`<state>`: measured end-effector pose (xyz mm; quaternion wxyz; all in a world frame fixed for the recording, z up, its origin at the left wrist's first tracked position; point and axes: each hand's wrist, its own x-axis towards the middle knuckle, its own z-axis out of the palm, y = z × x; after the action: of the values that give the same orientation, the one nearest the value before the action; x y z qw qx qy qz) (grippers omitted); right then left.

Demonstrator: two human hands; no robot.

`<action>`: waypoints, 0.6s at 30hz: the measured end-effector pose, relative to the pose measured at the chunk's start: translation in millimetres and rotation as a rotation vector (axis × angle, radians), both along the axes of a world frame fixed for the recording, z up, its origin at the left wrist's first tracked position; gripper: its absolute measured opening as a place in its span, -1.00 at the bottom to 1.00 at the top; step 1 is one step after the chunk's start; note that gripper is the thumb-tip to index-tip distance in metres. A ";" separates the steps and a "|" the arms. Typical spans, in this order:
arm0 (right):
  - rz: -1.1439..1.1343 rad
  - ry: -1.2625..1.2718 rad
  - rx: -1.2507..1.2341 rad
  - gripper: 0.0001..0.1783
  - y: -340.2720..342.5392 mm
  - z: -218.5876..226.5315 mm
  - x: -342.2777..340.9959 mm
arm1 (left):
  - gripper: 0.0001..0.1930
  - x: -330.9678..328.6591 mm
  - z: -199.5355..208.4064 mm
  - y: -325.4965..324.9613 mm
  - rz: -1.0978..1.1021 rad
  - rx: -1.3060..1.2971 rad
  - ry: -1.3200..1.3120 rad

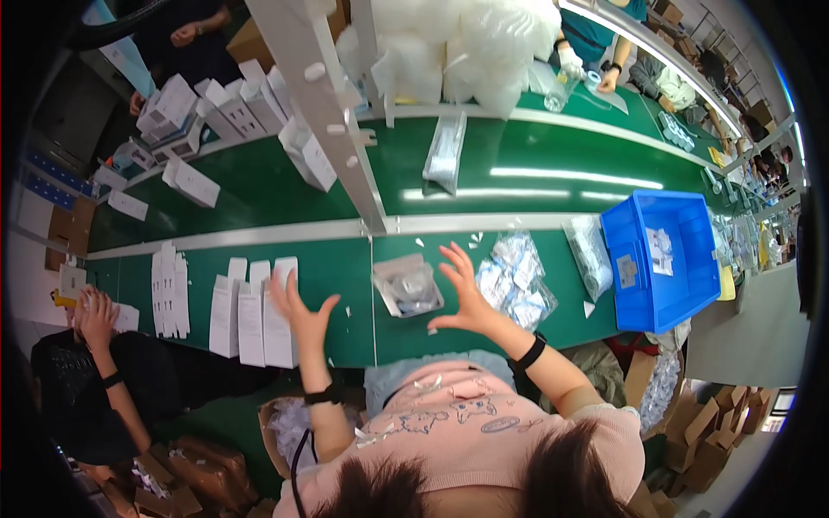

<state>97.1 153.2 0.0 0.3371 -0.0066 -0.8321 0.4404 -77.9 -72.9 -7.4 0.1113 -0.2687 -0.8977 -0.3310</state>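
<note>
An open white paperboard box (383,281) sits on the green worktable (345,259), with a clear plastic-bagged item (411,287) inside it, and everything here is placed from that box. The left hand (304,315) is raised to its left, thumb held wide of the fingers and nothing visible in its grasp. Those fingers (rather blurred) overlap the nearest of three tall white cartons (252,321), which stand in a row left of the box; whether they touch it, I cannot tell. The right hand (468,298) is just right of the box, fingers and thumb splayed toward it in a wide, vacant curve.

Past that hand, to the box's right, lies a clear bag of small white-and-blue packets (516,274). Farther right of the box come a clear-wrapped bundle (591,255) and a blue plastic bin (623,231), the latter holding a packet (660,251). White paper scraps (477,237) lie just beyond the box. Well to its left are flat white carton blanks (170,293), and beyond those, on the same side, a co-worker's hands (97,317) are raised.
</note>
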 end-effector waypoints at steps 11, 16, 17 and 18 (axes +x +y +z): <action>0.039 -0.321 -0.637 -0.16 124.7 9.2 -51.8 | -0.17 29.7 -46.6 -7.8 0.033 -0.507 -0.143; -0.347 -0.138 -0.370 -0.12 258.8 -27.5 -123.6 | -0.10 77.7 -20.4 51.7 -0.309 -0.637 -0.476; -0.451 -0.111 -0.363 -0.10 282.6 -42.9 -128.3 | -0.11 69.9 -19.9 59.9 -0.330 -0.521 -0.509; -0.542 -0.086 -0.363 -0.09 292.2 -49.5 -133.6 | -0.11 61.7 -18.8 63.2 -0.335 -0.408 -0.543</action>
<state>-36.5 445.4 -49.5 0.3998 -0.3063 -0.7216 0.4750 -16.2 -9.8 -26.2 -0.2424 -0.3307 -0.8856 -0.2180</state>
